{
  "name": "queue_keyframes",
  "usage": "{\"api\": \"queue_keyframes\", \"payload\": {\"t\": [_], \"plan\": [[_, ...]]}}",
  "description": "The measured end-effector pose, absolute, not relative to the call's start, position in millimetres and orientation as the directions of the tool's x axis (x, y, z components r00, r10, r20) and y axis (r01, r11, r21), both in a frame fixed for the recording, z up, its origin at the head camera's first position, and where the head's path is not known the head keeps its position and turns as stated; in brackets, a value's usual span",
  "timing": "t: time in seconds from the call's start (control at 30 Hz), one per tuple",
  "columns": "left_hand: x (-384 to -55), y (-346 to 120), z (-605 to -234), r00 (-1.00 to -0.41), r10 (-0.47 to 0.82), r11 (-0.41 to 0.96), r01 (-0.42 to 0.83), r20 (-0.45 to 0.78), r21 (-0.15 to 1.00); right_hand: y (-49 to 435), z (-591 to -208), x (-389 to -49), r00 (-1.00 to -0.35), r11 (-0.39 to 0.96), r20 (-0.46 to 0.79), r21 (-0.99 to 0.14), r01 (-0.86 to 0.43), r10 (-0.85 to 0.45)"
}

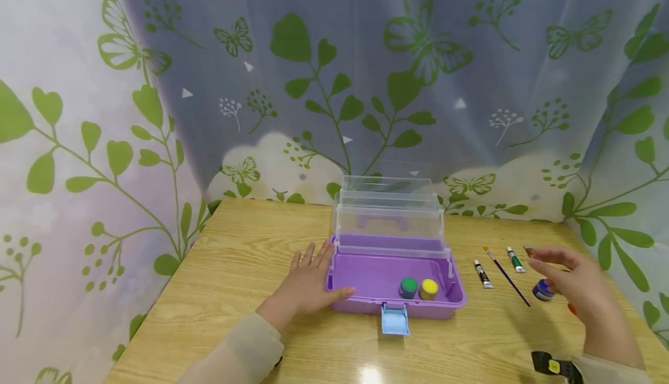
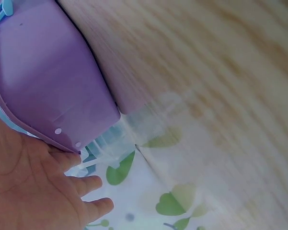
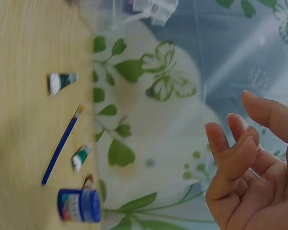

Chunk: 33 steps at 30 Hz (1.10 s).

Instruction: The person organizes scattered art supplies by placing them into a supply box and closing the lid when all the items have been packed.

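Observation:
A purple plastic box stands on the table with its clear lid raised. Inside, near the front right corner, sit a green paint jar and a yellow paint jar. My left hand rests on the box's left rim, fingers spread and thumb over the front corner. Over the paint things at right hovers my right hand, fingers loosely bent and holding nothing. Below it is a blue paint jar, partly hidden in the head view. An orange-red thing shows beneath the right wrist.
A paintbrush lies right of the box, between a black-labelled paint tube and a green one. Another small reddish tube lies behind the blue jar. A blue latch hangs at the box front. Patterned curtains border the table.

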<state>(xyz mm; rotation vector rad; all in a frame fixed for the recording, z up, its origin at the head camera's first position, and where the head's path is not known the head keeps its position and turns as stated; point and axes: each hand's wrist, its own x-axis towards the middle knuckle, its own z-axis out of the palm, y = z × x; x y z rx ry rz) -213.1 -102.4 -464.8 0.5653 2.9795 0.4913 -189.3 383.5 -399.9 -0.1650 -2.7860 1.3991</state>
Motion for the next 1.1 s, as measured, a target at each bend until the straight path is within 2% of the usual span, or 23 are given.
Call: {"api": "queue_keyframes", "payload": {"t": [0.27,0.57,1.1], "plan": [[-212.5,-101.9,-461.5,-0.928,0.371,0.880,0.345,-0.020,0.326,406.7,-417.6,-190.9,-0.977,0.537,-0.079,-0.825,0.176,0.200],[-213.2,-101.5,-459.8,-0.929,0.371,0.884,0.345,-0.022,0.316,422.1,-438.8,-197.8,-0.943,0.395,-0.188,-0.872,0.289,0.275],[-212.4,-102.4,-461.4,-0.927,0.374,0.880,0.349,-0.017,0.322,426.8,-469.6,-212.5,-0.881,0.348,-0.284,-0.839,0.419,0.378]]}}
